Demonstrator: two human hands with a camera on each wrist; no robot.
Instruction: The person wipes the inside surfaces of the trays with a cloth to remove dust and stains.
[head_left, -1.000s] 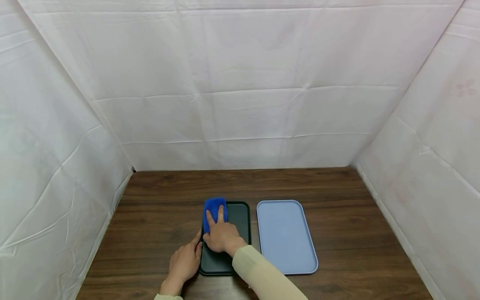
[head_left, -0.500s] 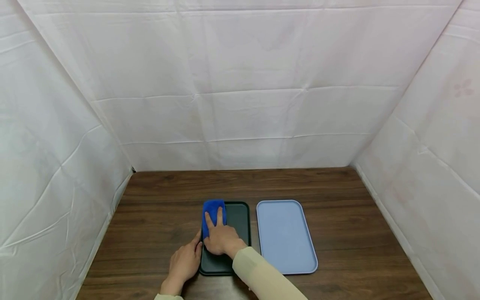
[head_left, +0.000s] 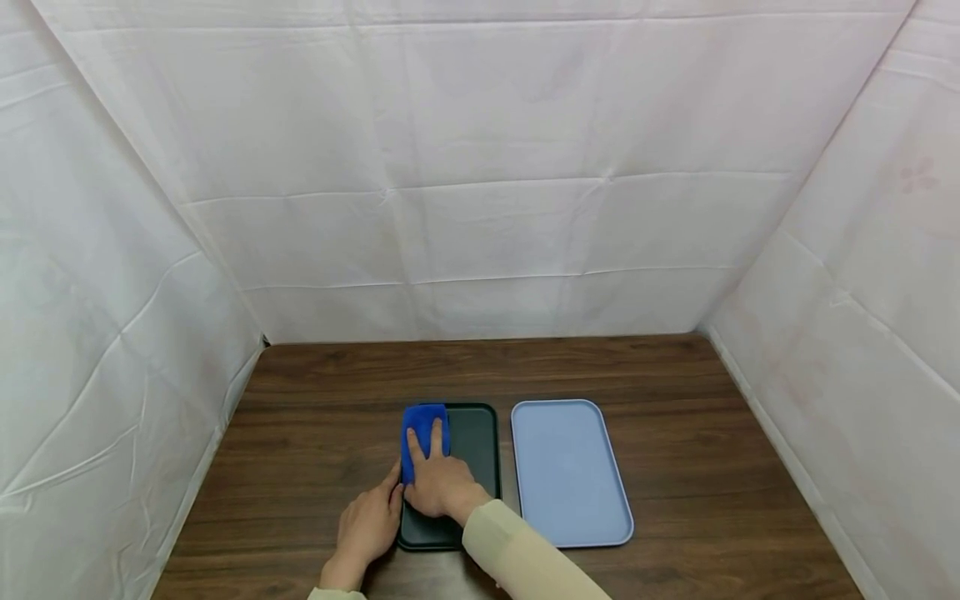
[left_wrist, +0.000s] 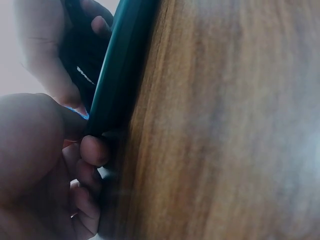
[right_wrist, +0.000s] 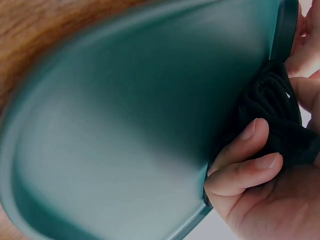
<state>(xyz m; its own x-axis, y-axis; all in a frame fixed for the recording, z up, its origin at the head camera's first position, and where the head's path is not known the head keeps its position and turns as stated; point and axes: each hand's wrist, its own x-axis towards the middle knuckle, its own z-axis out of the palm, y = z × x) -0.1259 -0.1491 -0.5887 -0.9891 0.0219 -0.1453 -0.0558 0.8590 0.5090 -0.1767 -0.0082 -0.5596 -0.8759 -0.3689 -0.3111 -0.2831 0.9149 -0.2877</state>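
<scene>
In the head view, a dark green tray (head_left: 476, 442) lies on the wooden table. Over its left side a blue cloth (head_left: 426, 415) is spread. My right hand (head_left: 442, 485) holds the cloth against the tray, two fingers stretched forward on top of it. The right wrist view shows two other fingers (right_wrist: 245, 175) of this hand curled against dark folded fabric (right_wrist: 272, 95) at the tray rim. My left hand (head_left: 367, 523) grips the tray's left edge; up close in the left wrist view, its thumb and fingers meet at the green rim (left_wrist: 112, 65).
A light blue tray (head_left: 573, 475) lies just right of the green one, with a narrow gap between them. White cloth walls (head_left: 480, 225) enclose the brown wooden table (head_left: 330, 417) at the back and both sides.
My right hand has drawn the blue cloth slightly toward me along the left side of the green tray. The left hand keeps its place at the edge.
</scene>
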